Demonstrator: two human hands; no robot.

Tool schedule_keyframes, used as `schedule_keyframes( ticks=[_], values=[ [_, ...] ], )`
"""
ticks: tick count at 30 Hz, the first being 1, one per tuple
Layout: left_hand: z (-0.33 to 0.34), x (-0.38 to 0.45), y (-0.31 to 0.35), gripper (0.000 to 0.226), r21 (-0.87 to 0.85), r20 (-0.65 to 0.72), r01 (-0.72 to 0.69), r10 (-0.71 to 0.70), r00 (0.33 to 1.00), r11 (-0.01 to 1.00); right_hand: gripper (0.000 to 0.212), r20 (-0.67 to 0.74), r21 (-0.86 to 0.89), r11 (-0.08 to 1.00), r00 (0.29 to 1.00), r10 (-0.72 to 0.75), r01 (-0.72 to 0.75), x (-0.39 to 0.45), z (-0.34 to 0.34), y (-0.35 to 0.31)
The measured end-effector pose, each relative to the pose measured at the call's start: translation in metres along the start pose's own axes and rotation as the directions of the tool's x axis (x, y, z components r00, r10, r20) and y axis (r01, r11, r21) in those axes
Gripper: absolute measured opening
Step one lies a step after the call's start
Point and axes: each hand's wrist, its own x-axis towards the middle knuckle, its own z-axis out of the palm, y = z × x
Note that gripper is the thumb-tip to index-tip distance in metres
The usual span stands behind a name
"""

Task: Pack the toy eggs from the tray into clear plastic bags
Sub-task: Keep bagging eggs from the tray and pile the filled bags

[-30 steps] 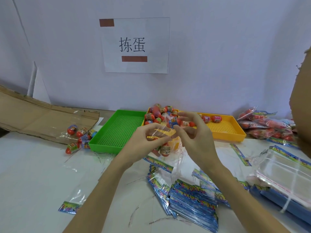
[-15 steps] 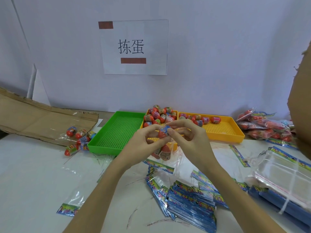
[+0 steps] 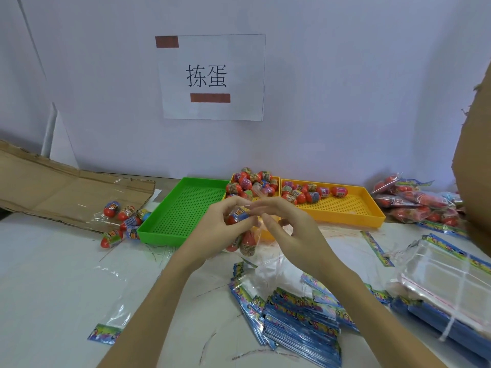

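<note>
Leftmost, green tray (image 3: 183, 211), the landmark. Just right of its near corner, left hand (image 3: 220, 229) grips a toy egg (image 3: 238, 215) at the mouth of a clear bag (image 3: 248, 241), egg's long axis slanting up-right. Eggs already bagged hang below, red ends up. Right hand (image 3: 287, 229), beside it, pinches the bag's edge. Further right, orange tray (image 3: 342, 208) holds remaining eggs.

Red toy eggs (image 3: 305, 192) heaped in yellow tray (image 3: 353, 216); bagged eggs (image 3: 245, 241) hang upright.
</note>
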Motion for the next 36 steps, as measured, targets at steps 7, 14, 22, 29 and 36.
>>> schedule_keyframes(
  ticks=[7,14,22,29,36],
  values=[
    [-0.014,0.004,-0.008,0.018,-0.207,-0.202,0.195,-0.236,0.950,0.959,0.030,-0.270,-0.220,0.963,0.958,0.097,-0.159,0.023,-0.011,0.040],
    [-0.015,0.004,-0.004,0.027,-0.362,-0.167,0.203,-0.278,0.946,0.910,0.041,-0.079,-0.595,0.761,0.961,0.266,-0.259,0.076,-0.033,0.086],
    [-0.013,0.002,0.005,0.035,-0.346,-0.115,0.215,-0.269,0.956,0.913,0.028,-0.167,-0.486,0.772,0.910,0.379,-0.411,0.089,-0.037,0.098],
    [-0.003,0.000,0.009,0.033,-0.314,-0.088,0.203,-0.241,0.966,0.928,0.025,-0.370,-0.197,0.948,0.915,0.164,-0.249,0.040,-0.027,0.059],
    [0.009,0.001,0.003,0.031,-0.201,-0.102,0.164,-0.187,0.977,0.966,0.023,-0.504,0.128,0.991,0.858,0.097,-0.036,0.005,-0.021,0.015]
  ],
)
